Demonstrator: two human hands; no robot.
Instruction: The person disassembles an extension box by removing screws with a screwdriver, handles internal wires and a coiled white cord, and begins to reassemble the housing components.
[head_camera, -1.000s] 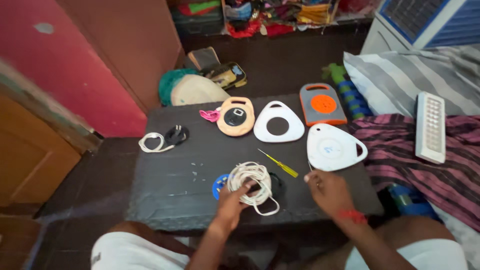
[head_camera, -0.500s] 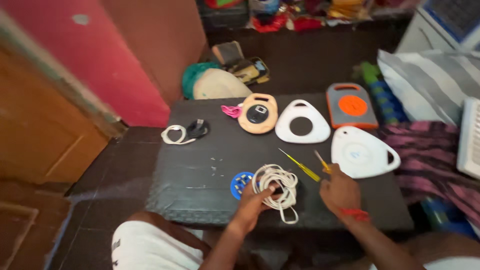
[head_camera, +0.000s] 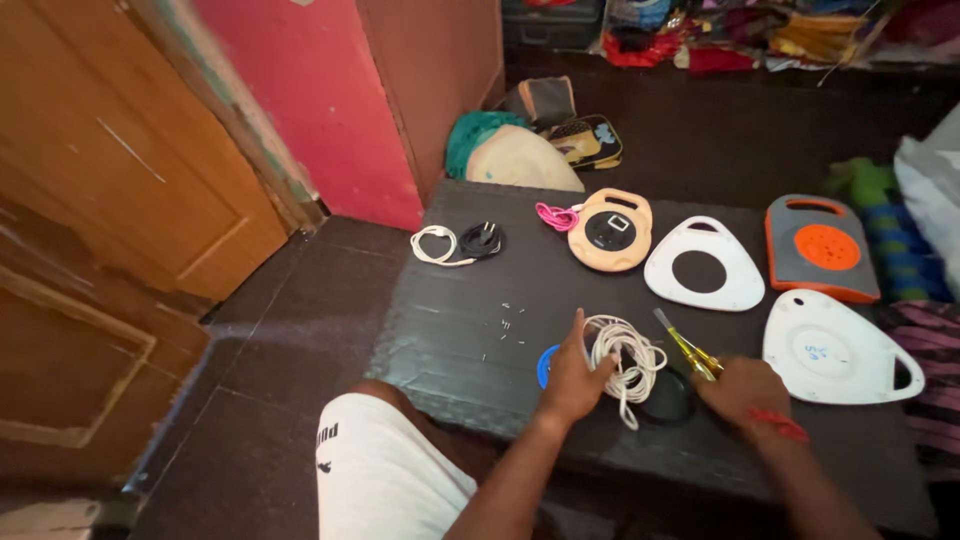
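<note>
White cord coil (head_camera: 622, 358) under left hand (head_camera: 572, 375), yellow screwdriver (head_camera: 684, 346) in right hand (head_camera: 742, 392)

I see a loose coil of white cord (head_camera: 622, 360) lying flat at the near edge of the dark table, its loops uneven and one loop trailing toward me. My left hand (head_camera: 572, 378) rests on the coil's left side, thumb up, fingers pressing the loops. Under that hand a blue round reel part (head_camera: 545, 368) peeks out, just left of the coil. Right of the coil my right hand (head_camera: 745, 392) grips a screwdriver with a yellow handle (head_camera: 684, 346), its shaft pointing far-left, lying close beside the cord.
</note>
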